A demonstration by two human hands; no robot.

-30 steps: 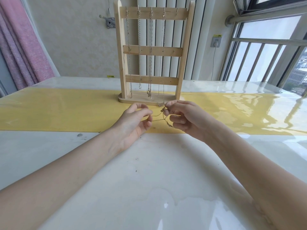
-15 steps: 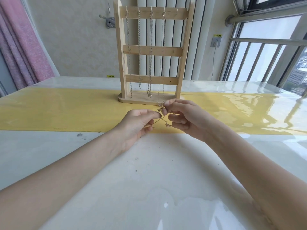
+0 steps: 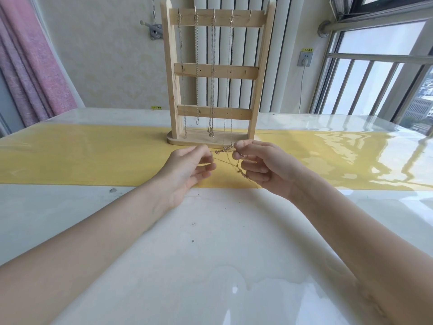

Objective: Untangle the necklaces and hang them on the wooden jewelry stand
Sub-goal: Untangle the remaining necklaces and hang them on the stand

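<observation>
A thin gold necklace (image 3: 226, 161) is stretched in crossing strands between my two hands, just in front of the wooden jewelry stand (image 3: 214, 71). My left hand (image 3: 187, 170) pinches one end of the chain between thumb and fingers. My right hand (image 3: 262, 164) pinches the other end near its small pendant, with more chain looped down past its curled fingers. Several silver chains (image 3: 212, 73) hang from hooks on the stand's top bar; the rightmost hook is bare.
The stand sits on a yellow runner (image 3: 82, 153) across a glossy white table (image 3: 210, 254). A pink curtain (image 3: 30, 59) hangs at the left, and a window with railings (image 3: 379, 71) is at the right.
My left hand has drawn slightly away from my right, pulling the gold chain's strands tauter between them. The stand and its hanging chains have not moved.
</observation>
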